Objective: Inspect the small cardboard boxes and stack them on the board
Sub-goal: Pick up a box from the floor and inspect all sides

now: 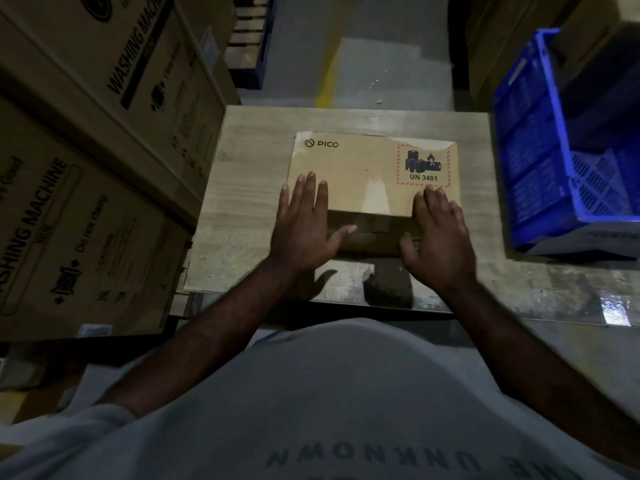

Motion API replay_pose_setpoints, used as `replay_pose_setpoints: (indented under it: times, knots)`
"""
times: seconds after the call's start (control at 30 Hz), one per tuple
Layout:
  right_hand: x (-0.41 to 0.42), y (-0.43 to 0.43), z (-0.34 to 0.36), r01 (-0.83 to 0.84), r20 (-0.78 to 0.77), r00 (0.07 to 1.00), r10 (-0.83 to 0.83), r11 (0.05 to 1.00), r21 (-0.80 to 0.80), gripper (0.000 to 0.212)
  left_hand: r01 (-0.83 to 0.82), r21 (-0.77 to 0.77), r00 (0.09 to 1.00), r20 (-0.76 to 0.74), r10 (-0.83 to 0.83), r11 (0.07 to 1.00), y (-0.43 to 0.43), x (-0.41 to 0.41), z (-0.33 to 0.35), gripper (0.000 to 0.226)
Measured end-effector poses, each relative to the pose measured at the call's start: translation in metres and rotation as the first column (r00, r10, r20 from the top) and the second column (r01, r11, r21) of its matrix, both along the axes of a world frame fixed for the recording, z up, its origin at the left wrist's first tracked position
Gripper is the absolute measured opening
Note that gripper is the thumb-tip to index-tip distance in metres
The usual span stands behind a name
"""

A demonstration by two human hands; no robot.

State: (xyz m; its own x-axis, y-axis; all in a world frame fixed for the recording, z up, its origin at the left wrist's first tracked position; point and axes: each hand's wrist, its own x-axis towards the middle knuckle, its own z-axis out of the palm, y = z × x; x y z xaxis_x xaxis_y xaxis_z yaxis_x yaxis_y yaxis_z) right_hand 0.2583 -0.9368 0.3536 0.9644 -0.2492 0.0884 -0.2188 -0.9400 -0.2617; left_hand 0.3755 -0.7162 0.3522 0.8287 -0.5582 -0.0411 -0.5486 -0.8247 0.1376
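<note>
box (372, 174): brown cardboard, lying flat on the board (242, 202) at centre frame. its top bore a "pico" logo at upper left and a red-hatched battery label marked "un 3481" at upper right. the surface was torn pale along the far edge above the label, with a pale scuffed patch near the middle of the near edge.

orientation: the long axis ran left to right across the frame. the print read upright, its top toward the top of the frame.

left hand (304, 223): fingers straight and spread flat on the box top at its lower left, thumb along the near face, nothing clasped. right hand (440, 237): likewise laid open at the lower right, fingers on the top, thumb on the near face.

obscured: both near corners were covered by the hands. the near face was in shadow and its detail was unreadable. a dark block (388, 285) at the board's lower edge could not be identified.
</note>
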Motion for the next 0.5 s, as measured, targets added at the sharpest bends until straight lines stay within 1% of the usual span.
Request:
replay_pose_setpoints:
  times: [0.07, 0.17, 0.23, 0.37, 0.5]
  knots:
    - [0.011, -0.003, 0.003, 0.011, 0.01, 1.0, -0.011, 1.0, 0.026, 0.068, -0.052, -0.014, 0.998, -0.029, 0.051, 0.999, -0.006, 0.011, 0.006, 0.095]
    - [0.034, -0.011, 0.007, 0.045, -0.039, 0.998, -0.044, 0.999, 0.017, 0.064, -0.116, -0.029, 0.99, -0.088, 0.113, 0.993, -0.015, 0.032, 0.014, 0.09]
    - [0.051, -0.019, 0.009, 0.075, -0.093, 0.993, -0.074, 0.997, 0.009, 0.066, -0.125, -0.017, 0.987, -0.108, 0.122, 0.992, -0.022, 0.048, 0.019, 0.09]
    - [0.081, -0.032, 0.017, 0.122, -0.144, 0.982, -0.119, 0.992, 0.013, 0.075, -0.137, 0.023, 0.983, -0.121, 0.139, 0.99, -0.034, 0.078, 0.022, 0.089]
    - [0.096, -0.037, 0.019, 0.161, -0.163, 0.974, -0.156, 0.987, 0.022, 0.076, -0.167, 0.0, 0.974, -0.157, 0.165, 0.986, -0.041, 0.091, 0.02, 0.086]
